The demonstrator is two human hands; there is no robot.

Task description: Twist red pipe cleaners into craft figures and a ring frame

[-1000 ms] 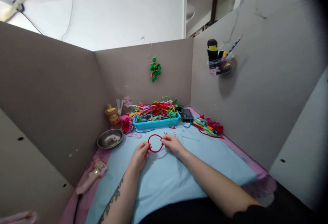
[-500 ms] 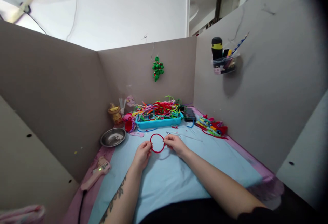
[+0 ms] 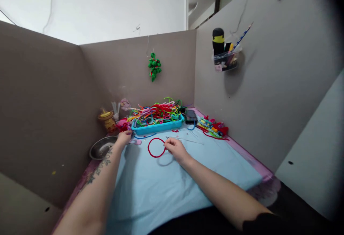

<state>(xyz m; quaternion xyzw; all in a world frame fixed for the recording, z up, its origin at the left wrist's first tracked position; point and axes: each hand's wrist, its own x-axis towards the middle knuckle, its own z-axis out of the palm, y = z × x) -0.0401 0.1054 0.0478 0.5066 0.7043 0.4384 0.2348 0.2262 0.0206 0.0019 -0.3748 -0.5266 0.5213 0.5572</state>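
Observation:
A red ring, looking like a bent pipe cleaner, is held upright just above the light blue cloth. My right hand pinches its right side between thumb and fingertips. Away to the left, my left hand reaches toward a pink and red fuzzy piece beside the blue tray. Its fingertips are partly hidden, so whether they touch or grip anything there is unclear. Colourful pipe cleaners fill the tray in a tangled heap.
A metal bowl lies partly under my left forearm. Behind it stands a yellow-lidded jar. Fuzzy coloured pieces lie at the right, near a dark object. Grey panels enclose the table; a tool holder hangs right.
My left hand has let go of the ring and moved left and away from me, toward the pink and red piece. My right hand keeps hold of the ring. The view has shifted rightward.

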